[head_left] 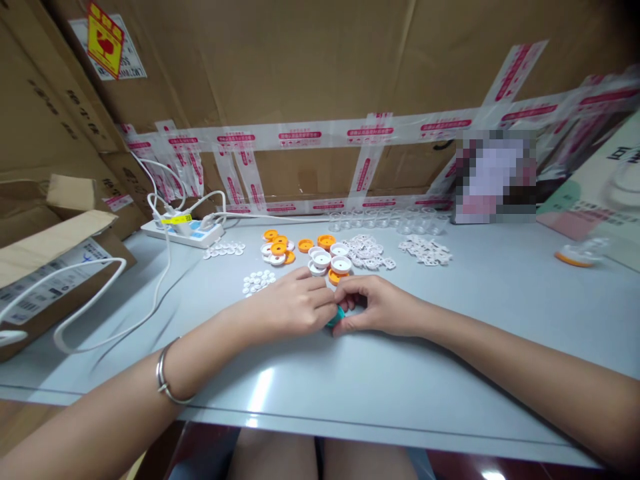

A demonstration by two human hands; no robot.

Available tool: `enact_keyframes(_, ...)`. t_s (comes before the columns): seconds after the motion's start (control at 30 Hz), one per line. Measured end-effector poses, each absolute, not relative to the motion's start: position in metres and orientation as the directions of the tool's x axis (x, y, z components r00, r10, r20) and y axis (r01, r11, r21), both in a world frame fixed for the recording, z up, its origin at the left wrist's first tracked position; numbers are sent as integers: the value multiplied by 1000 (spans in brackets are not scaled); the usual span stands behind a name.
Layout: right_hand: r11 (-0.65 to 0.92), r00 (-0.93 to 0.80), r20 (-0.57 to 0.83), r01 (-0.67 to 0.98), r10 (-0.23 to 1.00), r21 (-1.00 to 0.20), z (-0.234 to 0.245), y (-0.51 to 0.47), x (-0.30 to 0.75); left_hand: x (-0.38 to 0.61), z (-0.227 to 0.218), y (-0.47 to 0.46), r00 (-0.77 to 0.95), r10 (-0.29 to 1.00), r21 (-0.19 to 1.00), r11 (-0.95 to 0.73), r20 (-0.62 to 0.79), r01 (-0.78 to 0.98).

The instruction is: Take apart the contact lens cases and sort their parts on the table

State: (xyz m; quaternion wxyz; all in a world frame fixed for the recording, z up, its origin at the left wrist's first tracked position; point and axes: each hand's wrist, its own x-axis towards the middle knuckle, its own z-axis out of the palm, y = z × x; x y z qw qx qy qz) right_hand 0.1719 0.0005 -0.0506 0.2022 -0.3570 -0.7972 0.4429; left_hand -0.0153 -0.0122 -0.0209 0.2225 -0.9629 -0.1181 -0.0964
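Both my hands meet over the middle of the table around a small teal round part (337,317), which is mostly covered by fingers. My right hand (377,307) grips it from the right, with thumb and curled fingers at its edge. My left hand (303,303) reaches over it from the left, fingers bent down against it; what the fingertips hold is hidden. Just beyond my hands lie white round cups (321,259) and an orange cup (334,276). A group of small white discs (257,283) is beside my left hand.
Orange and white caps (279,249), white plastic pieces (367,252), another white pile (426,251) and clear cups (420,222) lie toward the back. A power strip (183,231) with white cables and an open carton (55,267) stand left. An orange-based clear piece (575,257) sits right.
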Motion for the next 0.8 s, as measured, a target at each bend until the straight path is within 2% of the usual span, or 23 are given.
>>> enact_keyframes(0.17, 323, -663, -12, 380, 749, -867, -50, 1, 172, -19, -23, -11, 951, 225, -326, -901, 213, 286)
enact_keyframes(0.43, 317, -659, -15, 381, 752, -869, -50, 1, 172, -19, -27, -10, 937, 238, -278, -910, 256, 307)
enact_keyframes(0.8, 332, -665, -13, 390, 747, -859, -50, 2, 174, -19, -34, -4, 894, 317, -61, -934, 317, 353)
